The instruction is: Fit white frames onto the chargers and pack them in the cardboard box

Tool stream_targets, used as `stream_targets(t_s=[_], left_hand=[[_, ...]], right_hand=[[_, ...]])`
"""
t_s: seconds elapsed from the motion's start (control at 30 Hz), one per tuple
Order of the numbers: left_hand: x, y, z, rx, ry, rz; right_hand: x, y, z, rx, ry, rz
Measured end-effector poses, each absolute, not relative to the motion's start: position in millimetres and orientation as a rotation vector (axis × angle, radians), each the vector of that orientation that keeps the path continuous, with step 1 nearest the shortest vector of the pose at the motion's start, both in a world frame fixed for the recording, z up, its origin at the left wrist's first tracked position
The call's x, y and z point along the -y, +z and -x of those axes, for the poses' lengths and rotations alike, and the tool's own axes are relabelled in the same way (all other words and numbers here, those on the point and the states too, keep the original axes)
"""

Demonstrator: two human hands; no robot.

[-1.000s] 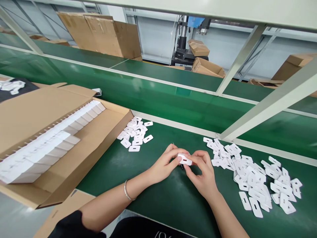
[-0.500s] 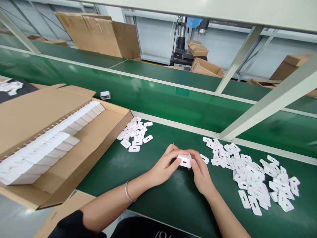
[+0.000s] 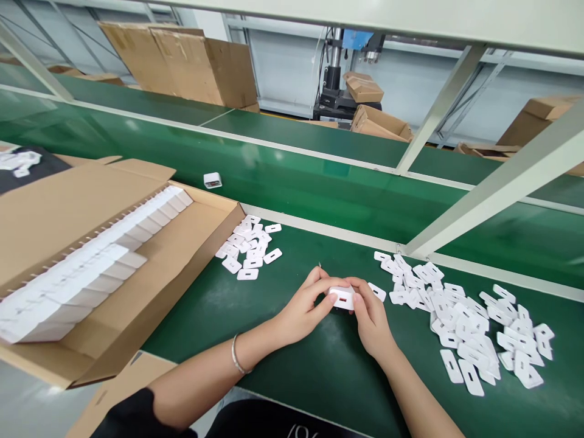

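A small white USB charger (image 3: pixel 343 298) is between my two hands, its end face with a red USB port turned toward me. My left hand (image 3: pixel 305 309) grips its left side, thumb on the front face and fingers over the top. On the other side my right hand (image 3: pixel 370 316) pinches it with thumb and fingers. The back of the charger is hidden by the fingers. Right of my right hand lies a loose white faceplate (image 3: pixel 377 292) with a slot, beside a large pile of faceplates (image 3: pixel 460 316). A smaller pile of faceplates (image 3: pixel 250 246) lies to the left.
An open cardboard box (image 3: pixel 201 243) at the left holds rows of white pieces (image 3: pixel 104 267). Behind the green table runs a green conveyor belt (image 3: pixel 292 176) carrying a white charger housing (image 3: pixel 212 180). A slanted metal post (image 3: pixel 493 188) rises at the right, under an overhead shelf (image 3: pixel 410 18).
The white housing on the belt has moved to the right. My hands hold the charger in nearly the same place.
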State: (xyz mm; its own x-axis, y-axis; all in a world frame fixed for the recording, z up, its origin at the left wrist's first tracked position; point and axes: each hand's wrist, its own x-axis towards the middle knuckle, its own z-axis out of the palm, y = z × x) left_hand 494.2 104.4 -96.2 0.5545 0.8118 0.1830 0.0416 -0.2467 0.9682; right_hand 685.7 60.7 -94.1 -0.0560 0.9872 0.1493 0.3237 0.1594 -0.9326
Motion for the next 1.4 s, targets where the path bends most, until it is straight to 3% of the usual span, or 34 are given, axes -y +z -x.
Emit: stream_targets(t_s=[0.6, 1.0, 1.4], left_hand=[[-104.2, -91.1, -495.5, -0.644, 0.810, -1.728], [-105.1, -99.5, -494.6, -0.532, 1.040, -1.946], [-110.2, -96.9, -496.6, -0.845, 0.925, -1.781]], right_hand=[[-59.3, -92.3, -688.6, 1.543, 0.921, 1.345], [-55.6, -93.0, -692.0, 1.658, 0.732, 1.218], [-61.0, -84.8, -690.7, 1.651, 0.638, 1.253]])
